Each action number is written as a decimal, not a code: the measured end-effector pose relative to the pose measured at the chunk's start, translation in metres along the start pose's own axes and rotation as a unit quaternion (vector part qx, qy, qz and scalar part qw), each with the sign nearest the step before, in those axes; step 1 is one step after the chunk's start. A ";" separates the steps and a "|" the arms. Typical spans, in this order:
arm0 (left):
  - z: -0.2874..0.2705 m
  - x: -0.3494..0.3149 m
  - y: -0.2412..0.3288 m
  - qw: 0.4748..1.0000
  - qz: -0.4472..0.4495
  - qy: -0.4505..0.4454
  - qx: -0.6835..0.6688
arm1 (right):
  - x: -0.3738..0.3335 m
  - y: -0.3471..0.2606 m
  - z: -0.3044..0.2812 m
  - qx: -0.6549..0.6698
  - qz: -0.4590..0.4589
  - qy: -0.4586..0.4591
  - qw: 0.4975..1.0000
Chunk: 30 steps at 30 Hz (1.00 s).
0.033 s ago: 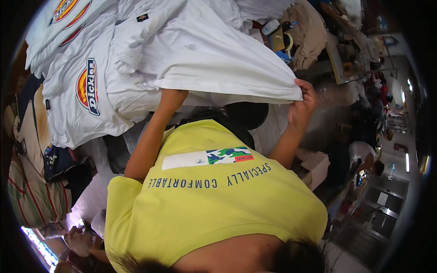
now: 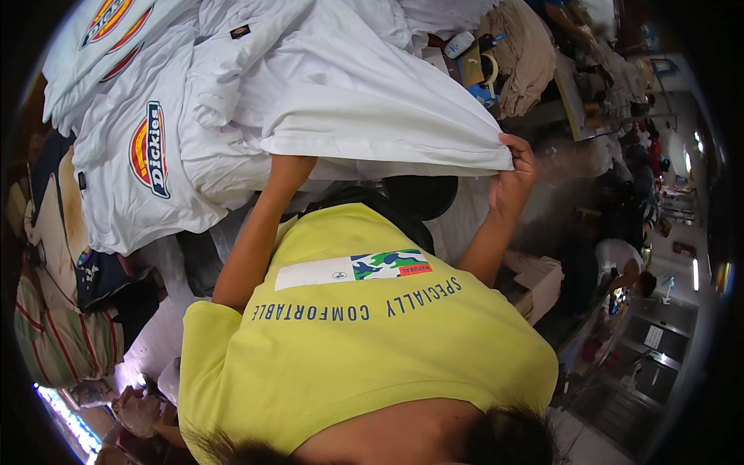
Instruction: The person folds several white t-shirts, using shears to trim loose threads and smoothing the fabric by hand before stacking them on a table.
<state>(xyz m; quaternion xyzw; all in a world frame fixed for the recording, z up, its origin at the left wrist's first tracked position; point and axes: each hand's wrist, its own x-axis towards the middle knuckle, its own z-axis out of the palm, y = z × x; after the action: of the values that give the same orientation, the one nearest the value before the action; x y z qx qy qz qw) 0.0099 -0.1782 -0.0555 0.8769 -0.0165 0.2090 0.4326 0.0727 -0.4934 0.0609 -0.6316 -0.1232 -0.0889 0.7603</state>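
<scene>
A large white garment (image 2: 364,101) is spread in front of me over a heap of white clothes. My right hand (image 2: 513,172) pinches its lower right corner, fingers closed on the hem. My left forearm (image 2: 260,229) reaches up on the left, and that hand is hidden under the garment's lower edge, so its grip cannot be seen. My yellow T-shirt (image 2: 364,341) fills the lower middle of the view.
White T-shirts with a red, yellow and blue logo (image 2: 147,151) lie piled at the left. A beige garment (image 2: 527,46) and a tape roll (image 2: 488,70) sit at upper right. Striped fabric (image 2: 54,341) is lower left. Another person (image 2: 620,260) bends at the right.
</scene>
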 end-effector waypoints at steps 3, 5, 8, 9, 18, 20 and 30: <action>-0.004 -0.001 0.008 0.999 -0.022 0.032 -0.032 | 0.000 0.003 -0.004 0.010 0.006 -0.003 1.000; -0.006 -0.002 0.009 0.999 -0.011 0.045 -0.026 | 0.001 0.006 -0.005 0.017 0.007 -0.010 1.000; -0.008 -0.004 0.010 0.997 0.029 0.072 0.008 | 0.004 0.011 -0.009 0.027 0.013 -0.011 0.999; -0.009 -0.005 0.011 0.997 0.035 0.071 0.016 | 0.005 0.014 -0.013 0.032 0.017 -0.006 0.999; -0.011 0.010 0.057 0.995 0.025 0.024 0.090 | -0.003 -0.004 0.039 -0.252 0.087 -0.301 0.916; -0.008 0.023 0.088 0.986 0.092 0.048 0.128 | -0.021 -0.002 0.064 -0.071 0.157 -0.479 0.861; 0.002 -0.015 0.038 0.947 0.292 0.122 0.061 | 0.027 0.124 0.136 -0.409 -0.225 -0.280 0.839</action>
<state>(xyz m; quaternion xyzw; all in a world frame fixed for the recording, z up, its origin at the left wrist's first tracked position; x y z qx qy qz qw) -0.0111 -0.2053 -0.0339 0.8261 -0.2059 0.4323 0.2973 0.1244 -0.3361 -0.0235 -0.8380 -0.4222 -0.1194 0.3244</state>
